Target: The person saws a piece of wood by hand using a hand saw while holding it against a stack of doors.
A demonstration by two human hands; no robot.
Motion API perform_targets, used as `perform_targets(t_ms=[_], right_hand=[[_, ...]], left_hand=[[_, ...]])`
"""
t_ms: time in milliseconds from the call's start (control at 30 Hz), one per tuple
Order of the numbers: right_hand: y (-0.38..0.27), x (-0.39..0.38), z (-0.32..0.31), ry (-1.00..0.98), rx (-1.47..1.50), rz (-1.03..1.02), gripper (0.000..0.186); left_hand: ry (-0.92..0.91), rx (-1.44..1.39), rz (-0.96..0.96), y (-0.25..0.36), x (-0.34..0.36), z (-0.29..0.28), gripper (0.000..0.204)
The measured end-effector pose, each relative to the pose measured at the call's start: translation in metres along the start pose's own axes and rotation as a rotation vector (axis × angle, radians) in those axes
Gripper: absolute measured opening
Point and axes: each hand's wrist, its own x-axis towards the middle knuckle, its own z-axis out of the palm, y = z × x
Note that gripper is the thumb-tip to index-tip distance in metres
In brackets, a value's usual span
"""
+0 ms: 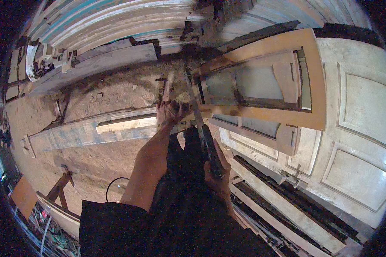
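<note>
My right hand (218,173) is closed on the dark lower end of a long, narrow tool (197,107), possibly a saw, that extends away from me beside the glazed door frame. My left hand (169,111) has its fingers curled at the near end of a light wooden piece (166,88), left of the tool; what exactly it grips is hidden. The orange-brown wooden door frame (315,81), with glass panels, lies to the right of both hands, on top of another paler frame (287,143).
A long plank (64,137) with a pale strip lies on the dirt ground (94,167) at left. Stacked timber (116,17) fills the back. Cream panelled doors (360,107) lie at right, with long boards (283,201) below them. A wooden stand (64,182) sits at lower left.
</note>
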Motion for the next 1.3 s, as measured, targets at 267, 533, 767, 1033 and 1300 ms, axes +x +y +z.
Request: perform_targets(t_ms=[267, 533, 767, 1033, 1300], right_hand=[[0.032, 0.056, 0.022, 0.171, 0.189, -0.197, 0.067], [0.086, 0.095, 0.047, 0.178, 0.146, -0.321, 0.071], [0.095, 0.100, 0.060, 0.098, 0.250, -0.165, 0.075], [0.124, 0.119, 0.063, 0.109, 0.315, -0.191, 0.074], [0.116, 0.116, 0.063, 0.082, 0.312, -0.133, 0.068]], left_hand=[[-0.193, 0.058, -0.082, 0.033, 0.007, -0.020, 0.048], [-0.275, -0.087, -0.148, 0.012, 0.006, -0.007, 0.047], [-0.120, -0.042, -0.127, 0.016, 0.004, -0.024, 0.038], [0.007, -0.019, -0.013, 0.017, -0.002, -0.018, 0.036], [0.053, -0.104, -0.080, 0.013, 0.001, -0.010, 0.035]])
